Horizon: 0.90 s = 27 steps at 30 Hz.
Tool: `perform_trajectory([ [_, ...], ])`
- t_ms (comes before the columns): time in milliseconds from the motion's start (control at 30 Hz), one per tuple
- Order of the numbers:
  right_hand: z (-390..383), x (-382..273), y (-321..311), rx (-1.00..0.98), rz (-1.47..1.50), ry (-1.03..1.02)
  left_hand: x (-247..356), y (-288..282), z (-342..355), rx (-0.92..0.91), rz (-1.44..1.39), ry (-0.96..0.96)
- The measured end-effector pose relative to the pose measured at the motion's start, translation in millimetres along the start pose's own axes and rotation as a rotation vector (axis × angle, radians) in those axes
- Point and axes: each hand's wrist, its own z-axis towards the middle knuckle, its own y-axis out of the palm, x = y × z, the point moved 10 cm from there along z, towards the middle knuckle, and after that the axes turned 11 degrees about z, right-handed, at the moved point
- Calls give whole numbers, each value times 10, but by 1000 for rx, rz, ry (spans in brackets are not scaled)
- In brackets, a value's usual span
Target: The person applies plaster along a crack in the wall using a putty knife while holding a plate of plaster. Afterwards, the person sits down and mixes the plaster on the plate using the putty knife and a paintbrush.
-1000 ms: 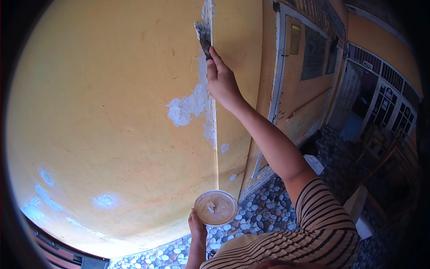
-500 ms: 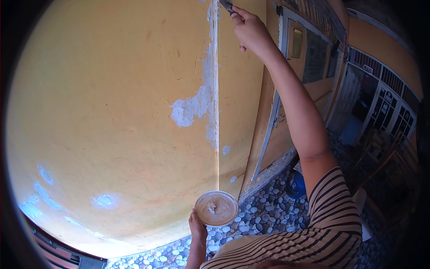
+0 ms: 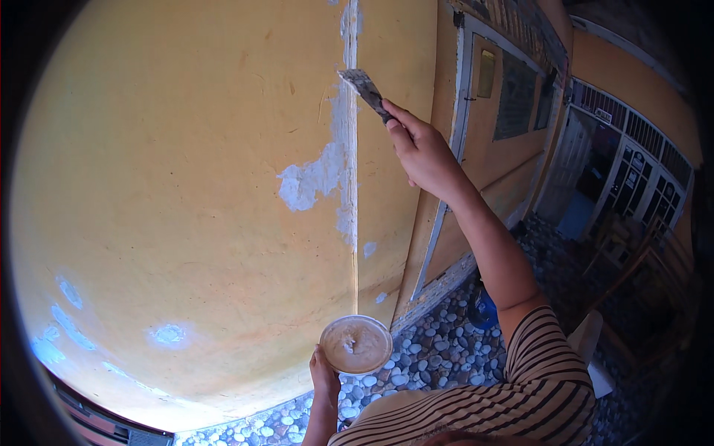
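My right hand [image 3: 425, 154] is closed round the handle of a putty knife [image 3: 365, 90], whose blade is smeared with pale filler. The blade tip is close to the corner edge of the yellow wall [image 3: 201, 186]; whether it touches cannot be told. Whitish filler [image 3: 316, 177] runs down along that corner and spreads out to the left of it. Low down, my left hand [image 3: 325, 371] grips a round, shallow container [image 3: 356, 344] by its left rim. Pale brown paste with a small lump in the middle lies inside it.
More filler patches [image 3: 169, 334] dot the lower left of the wall. Beneath is a pebble-patterned floor [image 3: 439, 349]. A blue object [image 3: 483, 311] stands by the wall base, behind my right arm. Wooden furniture [image 3: 632, 260] and a doorway [image 3: 591, 160] are at the right.
My right hand has come down along the corner with the putty knife, so the whole blade now shows. The left hand and container have hardly moved.
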Motion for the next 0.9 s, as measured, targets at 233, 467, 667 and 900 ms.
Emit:
perform_trajectory([
  [233, 501, -517, -122, 144, 41, -360, -56, 2, 9, -14, -5, 2],
  [467, 927, -759, -30, 150, -27, -280, 2, -44, -77, 17, -13, 7],
  [667, 719, -531, 122, 103, -85, -163, -33, -162, -68, 58, -40, 2],
  [900, 350, 80, 340, 95, -93, -150, -27, -47, -41, 1, -10, 27],
])
